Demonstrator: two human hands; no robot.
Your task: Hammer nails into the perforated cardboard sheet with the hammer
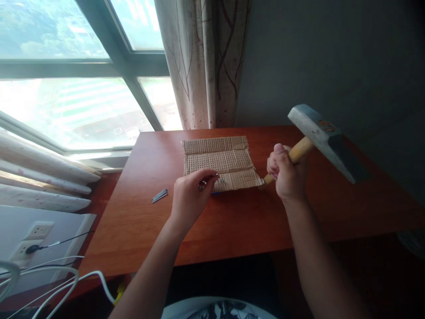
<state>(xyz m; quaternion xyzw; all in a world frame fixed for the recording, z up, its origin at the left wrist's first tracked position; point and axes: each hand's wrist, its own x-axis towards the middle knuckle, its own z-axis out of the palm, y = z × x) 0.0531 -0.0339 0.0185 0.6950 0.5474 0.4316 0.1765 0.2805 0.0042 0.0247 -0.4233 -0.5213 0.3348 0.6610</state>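
Observation:
My right hand point(288, 173) is wrapped round the wooden handle of a hammer point(315, 128), raised to the right of a piece of cardboard point(219, 157). The hammer's grey metal head is tilted, its wedge end pointing down to the right. Rows of small holes cover most of the brown, creased cardboard. At its near edge my left hand point(194, 190) pinches a nail point(217, 175), of which only the small head shows between thumb and forefinger. Several loose nails point(160, 195) lie together on the table, left of my left hand.
The reddish-brown wooden table point(245, 230) reaches back to the wall and a patterned curtain point(206, 66). A window point(73, 110) is at the left. White cables point(76, 274) and a wall socket point(29, 246) are at the lower left, beside the table edge.

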